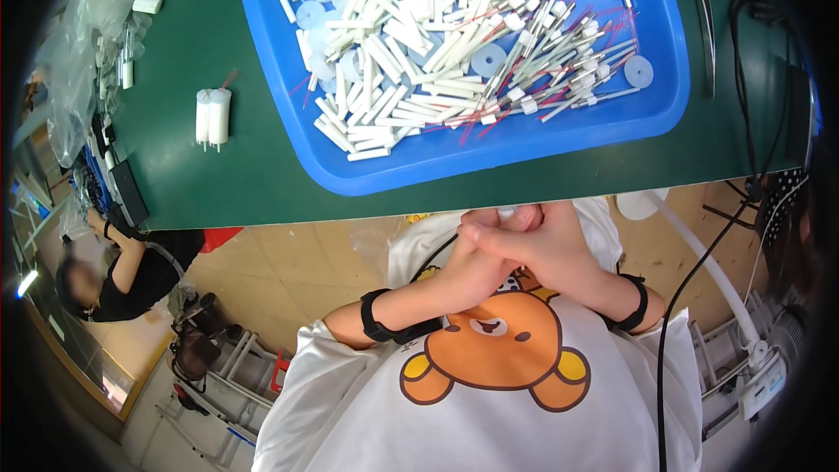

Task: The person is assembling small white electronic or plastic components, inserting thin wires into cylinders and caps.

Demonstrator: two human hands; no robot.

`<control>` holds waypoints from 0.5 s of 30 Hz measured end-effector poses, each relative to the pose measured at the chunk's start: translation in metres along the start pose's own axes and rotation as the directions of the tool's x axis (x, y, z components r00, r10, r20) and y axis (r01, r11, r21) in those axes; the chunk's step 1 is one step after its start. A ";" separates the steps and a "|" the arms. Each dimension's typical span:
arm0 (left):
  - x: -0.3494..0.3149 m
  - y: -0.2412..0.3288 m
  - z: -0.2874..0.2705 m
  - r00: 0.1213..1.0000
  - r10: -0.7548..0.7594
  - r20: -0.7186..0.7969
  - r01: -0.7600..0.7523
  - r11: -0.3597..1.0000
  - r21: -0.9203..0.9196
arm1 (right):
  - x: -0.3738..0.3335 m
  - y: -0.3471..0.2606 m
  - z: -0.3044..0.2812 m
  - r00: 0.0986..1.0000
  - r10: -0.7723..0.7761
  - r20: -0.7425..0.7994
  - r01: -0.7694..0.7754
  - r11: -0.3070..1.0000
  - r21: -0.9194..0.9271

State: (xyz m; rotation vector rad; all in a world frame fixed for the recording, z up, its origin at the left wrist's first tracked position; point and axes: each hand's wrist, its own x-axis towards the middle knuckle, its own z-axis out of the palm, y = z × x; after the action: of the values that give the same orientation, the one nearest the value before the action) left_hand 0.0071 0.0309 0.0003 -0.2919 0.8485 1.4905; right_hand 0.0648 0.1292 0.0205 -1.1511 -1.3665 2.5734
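Just below the table's near edge, my left hand (478, 269) and my right hand (558, 249) are pressed together, fingers closed and overlapping. A small pale piece shows between the fingertips, mostly covered, so its kind cannot be told. Beyond them on the table stands a blue plastic tray (350, 182). Many short white tubes (384, 57) are heaped in it. Translucent round discs with centre holes (488, 60) lie among the tubes. Toward the tray's right side is a tangle of thin metal rods with white blocks and red wires (546, 57).
On the green table (218, 192), left of the tray, stands a bundle of white cylinders with a red wire (212, 116). Clear plastic bags (96, 44) lie at the far left. A black cable (695, 275) hangs at right. Another person (131, 275) sits at left.
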 end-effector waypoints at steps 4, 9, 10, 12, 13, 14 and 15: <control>0.003 0.011 0.008 1.000 0.000 0.030 -0.002 0.995 0.097 | 0.000 -0.003 0.001 1.000 -0.019 -0.025 0.021 0.998 0.063; 0.002 0.020 -0.009 0.970 -0.103 0.222 0.073 0.987 0.141 | -0.012 0.014 0.007 0.998 0.036 -0.043 -0.028 0.986 0.164; 0.002 0.020 -0.013 0.947 -0.096 0.306 0.065 0.992 0.110 | -0.014 0.015 0.007 0.999 0.035 -0.034 -0.029 0.983 0.180; -0.004 0.020 -0.011 0.959 -0.070 0.274 0.043 0.994 0.103 | -0.018 0.014 0.006 1.000 0.006 0.015 -0.008 0.984 0.178; -0.007 0.018 -0.010 0.965 -0.062 0.256 0.037 0.994 0.099 | -0.019 0.013 0.005 0.999 -0.018 0.050 0.010 0.987 0.161; -0.008 0.018 -0.010 0.960 -0.052 0.275 0.034 0.997 0.071 | -0.020 0.015 0.006 0.998 -0.046 0.034 0.041 0.990 0.134; -0.009 0.019 -0.009 0.955 -0.042 0.294 0.031 0.999 0.044 | -0.021 0.017 0.007 0.997 -0.074 0.019 0.072 0.992 0.106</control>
State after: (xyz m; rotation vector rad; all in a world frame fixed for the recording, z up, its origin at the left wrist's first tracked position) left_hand -0.0120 0.0204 0.0057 -0.0520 0.6273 1.4375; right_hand 0.0816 0.1068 0.0230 -1.0391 -1.2357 2.5804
